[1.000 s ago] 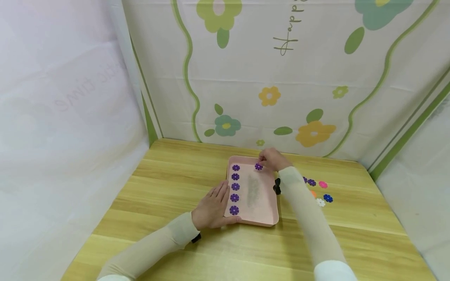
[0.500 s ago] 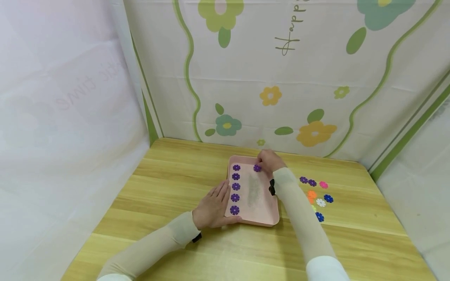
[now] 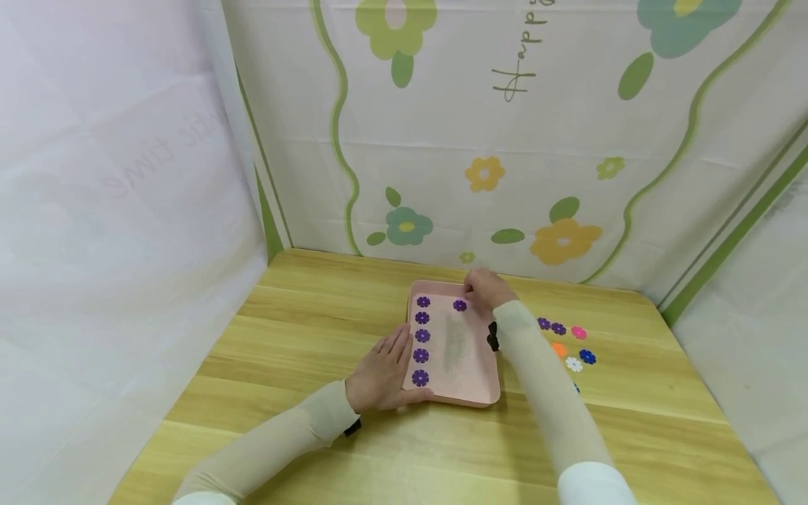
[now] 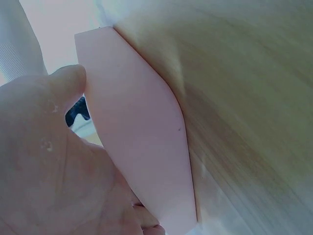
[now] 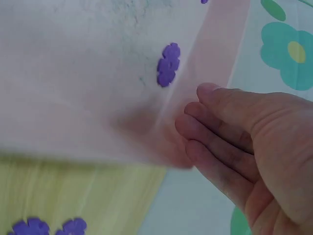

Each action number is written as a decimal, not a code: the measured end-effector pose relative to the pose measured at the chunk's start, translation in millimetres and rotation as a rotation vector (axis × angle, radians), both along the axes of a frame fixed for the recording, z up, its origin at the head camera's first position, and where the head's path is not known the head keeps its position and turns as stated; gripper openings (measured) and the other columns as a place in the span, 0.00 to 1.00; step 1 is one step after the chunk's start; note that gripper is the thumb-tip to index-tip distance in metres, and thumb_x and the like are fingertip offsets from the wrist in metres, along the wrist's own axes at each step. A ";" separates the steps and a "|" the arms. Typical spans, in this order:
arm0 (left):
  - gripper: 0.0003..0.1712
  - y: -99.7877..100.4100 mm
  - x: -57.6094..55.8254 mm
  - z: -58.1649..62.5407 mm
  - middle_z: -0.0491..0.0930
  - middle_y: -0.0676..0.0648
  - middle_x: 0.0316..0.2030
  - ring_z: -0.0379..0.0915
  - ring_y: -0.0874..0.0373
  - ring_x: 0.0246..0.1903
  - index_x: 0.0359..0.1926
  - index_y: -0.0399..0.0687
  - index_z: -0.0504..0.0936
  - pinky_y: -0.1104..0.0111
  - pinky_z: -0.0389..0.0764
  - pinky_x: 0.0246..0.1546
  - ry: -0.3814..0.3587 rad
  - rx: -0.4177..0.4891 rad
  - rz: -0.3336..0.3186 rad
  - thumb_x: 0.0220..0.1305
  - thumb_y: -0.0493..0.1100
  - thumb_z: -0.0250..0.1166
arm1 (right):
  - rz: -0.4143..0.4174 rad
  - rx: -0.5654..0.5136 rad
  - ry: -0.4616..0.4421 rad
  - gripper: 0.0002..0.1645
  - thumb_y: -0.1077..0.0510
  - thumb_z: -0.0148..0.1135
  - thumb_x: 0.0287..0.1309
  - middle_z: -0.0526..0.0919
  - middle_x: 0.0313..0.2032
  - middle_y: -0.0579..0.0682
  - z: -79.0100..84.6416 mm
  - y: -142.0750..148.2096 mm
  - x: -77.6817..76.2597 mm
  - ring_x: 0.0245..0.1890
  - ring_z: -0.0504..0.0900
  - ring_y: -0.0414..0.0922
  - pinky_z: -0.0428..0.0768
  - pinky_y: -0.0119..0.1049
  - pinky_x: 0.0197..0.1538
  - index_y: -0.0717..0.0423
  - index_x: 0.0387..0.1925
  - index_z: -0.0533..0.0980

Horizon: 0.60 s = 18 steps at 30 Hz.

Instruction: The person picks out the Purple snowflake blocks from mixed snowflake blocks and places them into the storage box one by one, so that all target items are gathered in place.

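Observation:
A shallow pink tray [image 3: 470, 382] lies on the wooden table. Down its left side runs a column of several purple flower-shaped discs [image 3: 422, 336]. One more purple flower disc [image 3: 460, 306] lies flat near the tray's far right corner, also seen as the purple disc [image 5: 169, 64] in the right wrist view. My left hand [image 3: 381, 372] rests on the near left corner with fingers straight, its thumb [image 4: 71, 83] against the tray's outer wall. My right hand [image 3: 489, 287] is over the far right corner, fingers loosely bent and holding nothing, a short gap from that disc.
Right of the tray lie more flower discs: two purple [image 3: 551, 326], a pink one [image 3: 578, 332], an orange one [image 3: 559, 349], a white one [image 3: 574, 365] and a blue one [image 3: 588, 357]. My right forearm partly covers this group. A flower-printed curtain [image 3: 429, 126] stands behind the table.
My right fingers have let go of the purple disc and now stand apart from it. The disc has shifted slightly left and nearer to me. My left hand stays put.

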<state>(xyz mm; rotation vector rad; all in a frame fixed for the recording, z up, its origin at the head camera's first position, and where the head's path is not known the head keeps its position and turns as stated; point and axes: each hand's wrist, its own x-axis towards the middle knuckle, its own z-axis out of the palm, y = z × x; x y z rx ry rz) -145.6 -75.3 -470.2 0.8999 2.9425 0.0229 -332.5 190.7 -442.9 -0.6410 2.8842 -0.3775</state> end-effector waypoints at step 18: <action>0.66 2.1 1.1 0.9 0.51 0.31 0.83 0.51 0.39 0.83 0.80 0.28 0.55 0.51 0.62 0.81 -0.014 0.010 -0.002 0.68 0.82 0.49 | 0.147 0.019 0.090 0.03 0.66 0.72 0.64 0.88 0.34 0.56 22.8 87.9 31.1 0.31 0.81 0.43 0.85 0.43 0.40 0.64 0.38 0.87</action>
